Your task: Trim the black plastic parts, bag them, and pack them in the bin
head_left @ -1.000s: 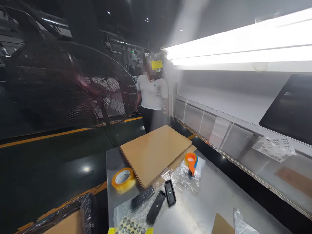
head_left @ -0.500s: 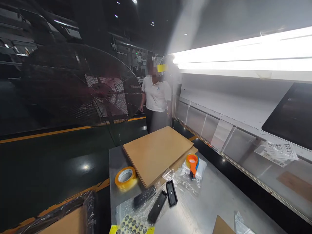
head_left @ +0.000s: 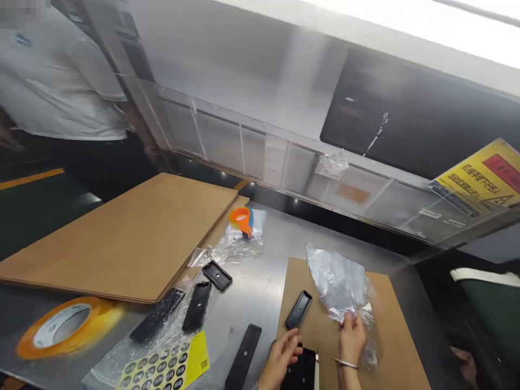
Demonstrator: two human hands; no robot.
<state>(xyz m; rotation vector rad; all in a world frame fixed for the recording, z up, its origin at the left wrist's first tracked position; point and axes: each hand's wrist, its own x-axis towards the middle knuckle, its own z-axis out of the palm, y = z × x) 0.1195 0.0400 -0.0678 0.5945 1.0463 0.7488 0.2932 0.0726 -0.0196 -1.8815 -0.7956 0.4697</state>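
Note:
My right hand (head_left: pixel 351 340), a bracelet on its wrist, pinches the lower edge of a clear plastic bag (head_left: pixel 337 279) over the cardboard sheet (head_left: pixel 396 330). My left hand (head_left: pixel 281 356) has its fingers apart and slightly curled beside a black tray-like part (head_left: pixel 301 374) at the bottom edge; whether they touch is unclear. Just above that hand lies a small black plastic shell (head_left: pixel 299 310). To its left is a long black strip-shaped part (head_left: pixel 245 355). Further left are two more black shells, one nearer me (head_left: pixel 197 306) and one farther off.
Large cardboard sheets (head_left: pixel 122 233) are stacked on the left of the metal table. Around them lie a yellow tape roll (head_left: pixel 49 330), a sheet of round stickers (head_left: pixel 162 368) and an orange tape dispenser (head_left: pixel 242 219). A co-worker (head_left: pixel 57 81) stands behind; a clear-panelled rack (head_left: pixel 260 151) runs along the back.
My view has swung right and down, closer to the table. Both my hands have come into view, the right one gripping the plastic bag. The co-worker now appears at the far left.

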